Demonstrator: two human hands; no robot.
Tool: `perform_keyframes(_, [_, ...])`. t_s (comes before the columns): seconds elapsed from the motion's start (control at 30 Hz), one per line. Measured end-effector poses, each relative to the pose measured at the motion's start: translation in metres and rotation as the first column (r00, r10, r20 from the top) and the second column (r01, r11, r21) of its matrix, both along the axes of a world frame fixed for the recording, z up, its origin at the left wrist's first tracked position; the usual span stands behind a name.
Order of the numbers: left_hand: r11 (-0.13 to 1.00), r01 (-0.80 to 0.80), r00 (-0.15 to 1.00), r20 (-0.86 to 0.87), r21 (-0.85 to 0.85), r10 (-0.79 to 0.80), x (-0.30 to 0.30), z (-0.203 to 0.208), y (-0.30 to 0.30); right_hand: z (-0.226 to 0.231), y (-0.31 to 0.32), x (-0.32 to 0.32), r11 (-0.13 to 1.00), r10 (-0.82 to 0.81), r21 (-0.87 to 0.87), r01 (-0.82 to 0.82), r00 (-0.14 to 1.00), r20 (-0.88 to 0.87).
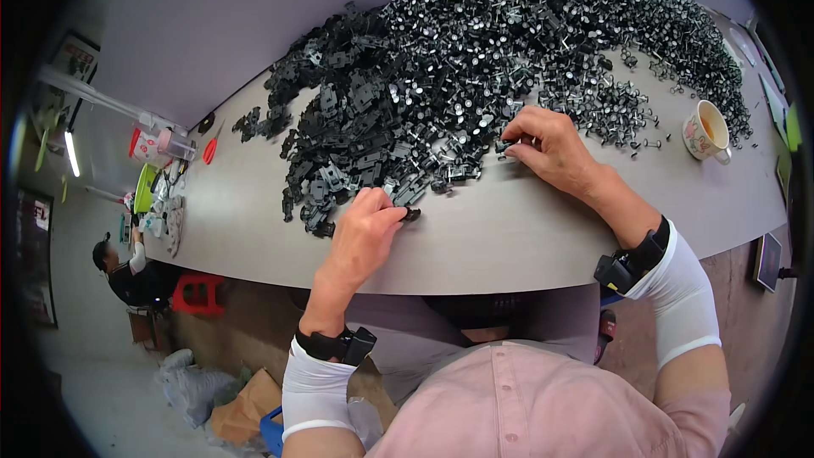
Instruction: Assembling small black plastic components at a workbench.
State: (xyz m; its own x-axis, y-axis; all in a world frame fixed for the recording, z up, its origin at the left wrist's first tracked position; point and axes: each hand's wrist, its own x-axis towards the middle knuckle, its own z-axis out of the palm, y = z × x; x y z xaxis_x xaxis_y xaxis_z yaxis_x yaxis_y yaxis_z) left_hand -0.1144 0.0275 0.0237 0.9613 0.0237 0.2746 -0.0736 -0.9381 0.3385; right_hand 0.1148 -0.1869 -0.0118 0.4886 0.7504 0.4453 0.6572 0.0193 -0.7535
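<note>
My left hand [363, 233] is closed in a pinch on a small black plastic part [412, 215], just above the table near the pile's front edge. Thumb and fingers of my right hand [553, 148] are pressed together at the front of the heap, around a small dark piece too hidden to name. Between and beyond my hands spreads a heap of black plastic parts [365, 102] on the left. It merges with a mass of shiny, round-headed metal pins [670, 34] toward the right. Some loose pins lie scattered at its right front edge.
A patterned cup [705, 131] with brown liquid stands at the right. Red-handled scissors [211, 149] lie at the left of the table [475, 246], near a green basin [145, 187]. A person [136, 267] sits far left, beside a red stool [198, 293].
</note>
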Motion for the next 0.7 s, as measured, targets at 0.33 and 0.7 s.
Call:
perform_keyframes(0.33, [0.913,-0.167,0.98,0.037,-0.372,0.194,0.054,0.045,0.011,0.014,-0.007,0.002,0.992,0.118,0.115,-0.053,0.716,-0.688])
perform_keyframes(0.7, [0.578,-0.18,0.983,-0.158,-0.796,0.089,0.139,0.023,-0.066,0.022,-0.018,0.019,0.956,0.29,0.271,-0.112,0.489,-0.823])
